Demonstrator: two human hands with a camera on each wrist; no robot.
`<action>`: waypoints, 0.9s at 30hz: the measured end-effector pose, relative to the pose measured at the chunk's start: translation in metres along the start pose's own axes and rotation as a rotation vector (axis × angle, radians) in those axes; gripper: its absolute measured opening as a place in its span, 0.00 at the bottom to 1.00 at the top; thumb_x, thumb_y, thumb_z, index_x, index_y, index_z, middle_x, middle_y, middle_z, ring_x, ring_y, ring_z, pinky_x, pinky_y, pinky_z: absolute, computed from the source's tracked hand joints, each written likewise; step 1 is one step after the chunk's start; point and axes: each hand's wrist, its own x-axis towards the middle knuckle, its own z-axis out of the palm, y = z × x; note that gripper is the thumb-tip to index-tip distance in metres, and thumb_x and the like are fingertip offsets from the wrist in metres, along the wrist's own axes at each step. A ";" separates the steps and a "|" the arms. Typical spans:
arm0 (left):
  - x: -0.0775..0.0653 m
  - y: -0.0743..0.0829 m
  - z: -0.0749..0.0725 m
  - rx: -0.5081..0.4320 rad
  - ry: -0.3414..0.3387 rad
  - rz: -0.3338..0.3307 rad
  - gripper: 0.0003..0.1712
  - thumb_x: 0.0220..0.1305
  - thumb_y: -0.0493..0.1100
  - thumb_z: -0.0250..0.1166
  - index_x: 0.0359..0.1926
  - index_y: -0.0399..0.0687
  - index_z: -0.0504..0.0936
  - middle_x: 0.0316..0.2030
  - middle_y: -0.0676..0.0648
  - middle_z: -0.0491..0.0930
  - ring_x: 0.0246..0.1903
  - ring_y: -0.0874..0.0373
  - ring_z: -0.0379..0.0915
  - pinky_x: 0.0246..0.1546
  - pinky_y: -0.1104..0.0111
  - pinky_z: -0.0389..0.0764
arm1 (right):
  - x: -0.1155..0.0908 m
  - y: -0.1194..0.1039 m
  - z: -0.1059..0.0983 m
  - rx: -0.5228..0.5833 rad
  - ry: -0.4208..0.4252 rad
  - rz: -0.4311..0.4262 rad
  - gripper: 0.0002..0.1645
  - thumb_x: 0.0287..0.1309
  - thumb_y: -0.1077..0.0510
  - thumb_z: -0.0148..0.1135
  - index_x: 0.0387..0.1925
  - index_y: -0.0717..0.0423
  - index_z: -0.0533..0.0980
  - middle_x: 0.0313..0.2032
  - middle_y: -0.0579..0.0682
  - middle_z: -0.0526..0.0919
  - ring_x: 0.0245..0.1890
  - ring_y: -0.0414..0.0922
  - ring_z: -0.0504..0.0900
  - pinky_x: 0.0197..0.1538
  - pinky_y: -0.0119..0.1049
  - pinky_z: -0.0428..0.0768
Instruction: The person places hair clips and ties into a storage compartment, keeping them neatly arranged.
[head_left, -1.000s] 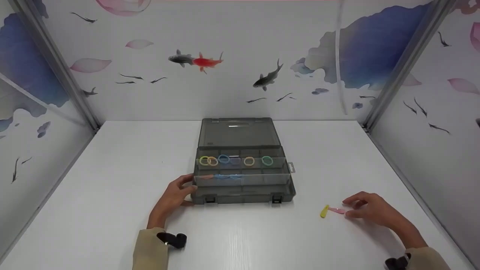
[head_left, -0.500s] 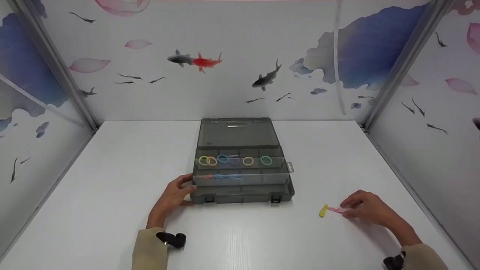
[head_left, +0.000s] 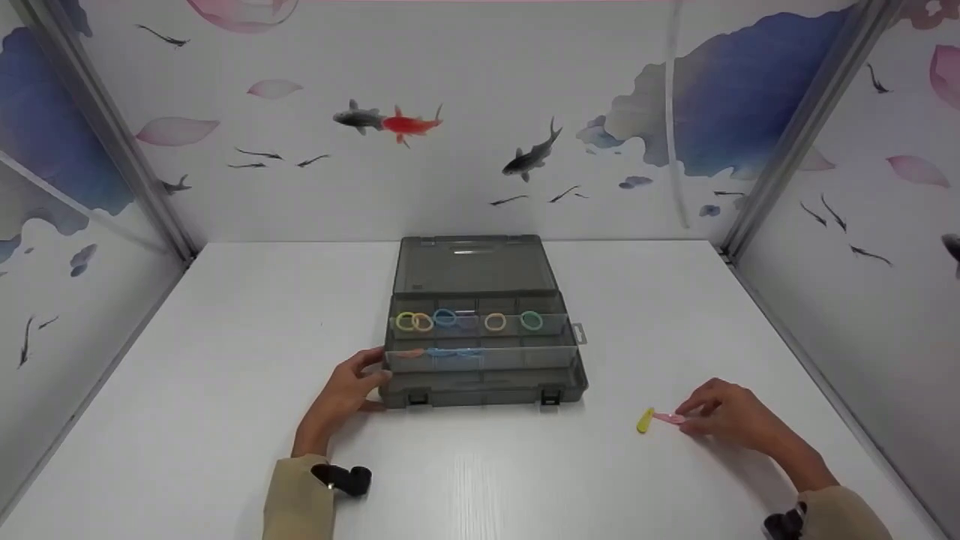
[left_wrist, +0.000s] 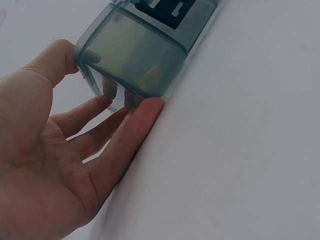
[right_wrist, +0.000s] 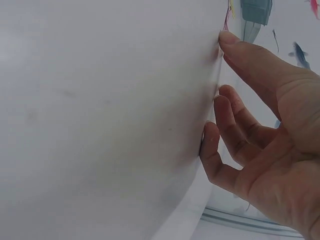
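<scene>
A grey translucent storage box (head_left: 480, 396) lies with its lid (head_left: 476, 264) folded back. My left hand (head_left: 345, 390) grips its front left corner. In the left wrist view the thumb is at the rim and the fingers (left_wrist: 125, 132) are against the side. At the right, my right hand (head_left: 735, 416) has thumb and forefinger at the near end of a pink hair clip (head_left: 666, 418) on the table. A yellow hair clip (head_left: 644, 421) lies beside it, meeting its far end. The right wrist view shows the other fingers (right_wrist: 232, 120) bent, their tips at the tabletop.
Upright clear dividers split the box. Hair ties in yellow, orange, blue and green (head_left: 531, 321) stand in the back row; orange and blue pieces (head_left: 454, 352) lie in the middle row. Printed walls bound the white table (head_left: 225, 337) at the back and sides.
My right hand has moved slightly left, its thumb and forefinger closing in over the end of the pink hair clip. The left hand keeps its grip on the box.
</scene>
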 end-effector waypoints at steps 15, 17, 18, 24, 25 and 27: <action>0.000 -0.004 0.000 -0.007 0.008 0.008 0.32 0.70 0.39 0.59 0.73 0.44 0.65 0.73 0.37 0.63 0.65 0.39 0.69 0.48 0.53 0.87 | 0.007 -0.003 0.004 0.031 -0.009 -0.017 0.07 0.53 0.57 0.74 0.37 0.50 0.88 0.42 0.51 0.82 0.35 0.39 0.76 0.35 0.27 0.78; 0.000 -0.004 0.000 -0.007 0.007 0.008 0.32 0.70 0.39 0.59 0.74 0.44 0.64 0.73 0.38 0.63 0.66 0.39 0.68 0.48 0.53 0.87 | 0.008 -0.003 0.004 0.026 -0.006 0.002 0.07 0.54 0.57 0.74 0.37 0.50 0.88 0.43 0.51 0.82 0.36 0.40 0.77 0.35 0.28 0.78; 0.000 -0.004 0.000 -0.006 0.006 0.009 0.32 0.70 0.39 0.59 0.74 0.43 0.64 0.73 0.38 0.62 0.66 0.38 0.68 0.48 0.53 0.87 | 0.009 -0.004 0.003 0.022 -0.003 0.009 0.07 0.54 0.57 0.74 0.37 0.49 0.88 0.43 0.51 0.82 0.37 0.40 0.77 0.34 0.28 0.78; 0.001 -0.003 0.000 -0.008 -0.003 0.008 0.33 0.70 0.40 0.59 0.74 0.43 0.63 0.74 0.38 0.61 0.67 0.37 0.66 0.48 0.53 0.87 | 0.013 -0.003 -0.005 -0.016 0.046 0.002 0.09 0.55 0.55 0.73 0.38 0.51 0.87 0.47 0.55 0.83 0.43 0.48 0.80 0.33 0.30 0.79; 0.000 -0.003 0.000 -0.006 -0.001 0.008 0.33 0.70 0.40 0.59 0.74 0.44 0.64 0.74 0.38 0.61 0.67 0.37 0.67 0.48 0.53 0.87 | 0.015 -0.004 -0.007 -0.028 0.059 -0.008 0.09 0.55 0.55 0.73 0.39 0.51 0.87 0.47 0.56 0.83 0.44 0.49 0.80 0.33 0.30 0.79; 0.000 -0.002 0.000 -0.004 0.001 0.011 0.33 0.70 0.40 0.59 0.74 0.44 0.64 0.74 0.38 0.62 0.66 0.38 0.68 0.48 0.53 0.87 | 0.017 -0.005 -0.011 -0.046 0.084 -0.031 0.09 0.56 0.54 0.72 0.39 0.51 0.87 0.48 0.56 0.83 0.45 0.50 0.81 0.34 0.31 0.79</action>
